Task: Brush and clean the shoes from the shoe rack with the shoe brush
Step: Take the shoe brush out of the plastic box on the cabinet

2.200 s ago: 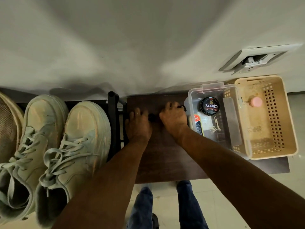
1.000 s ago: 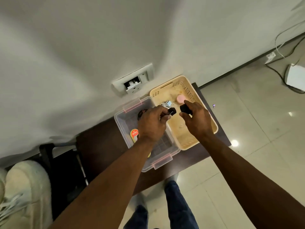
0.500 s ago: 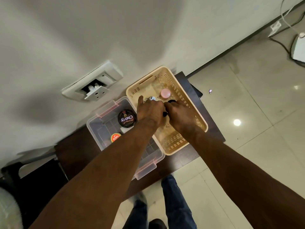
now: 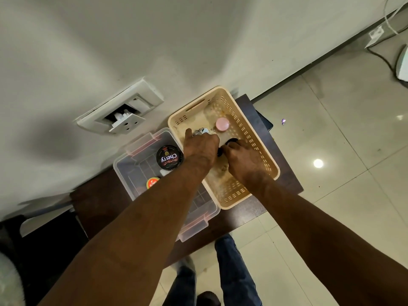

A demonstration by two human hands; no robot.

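My left hand [image 4: 199, 149] and my right hand [image 4: 245, 162] are both down inside a beige perforated basket [image 4: 257, 149] on a dark brown table [image 4: 97, 199]. Their fingers curl round a small black object [image 4: 219, 153] held between them, mostly hidden by the hands. A silvery metal piece [image 4: 201, 130] sticks out past the left knuckles, and the left index finger points forward. No shoe brush can be made out. A pale sliver of a sneaker [image 4: 6, 281] shows at the bottom left edge, beside the dark shoe rack [image 4: 44, 239].
A clear plastic box [image 4: 123, 173] to the left of the basket holds a black Cherry polish tin [image 4: 169, 157] and an orange-lidded item [image 4: 152, 183]. A pink cap [image 4: 222, 124] lies in the basket. A wall socket [image 4: 123, 113] is behind; cables [image 4: 384, 51] cross the tiled floor.
The view swung right, away from the sneakers. Both hands carried the black object from the table top across the clear box into the beige basket, where they now stay close together.
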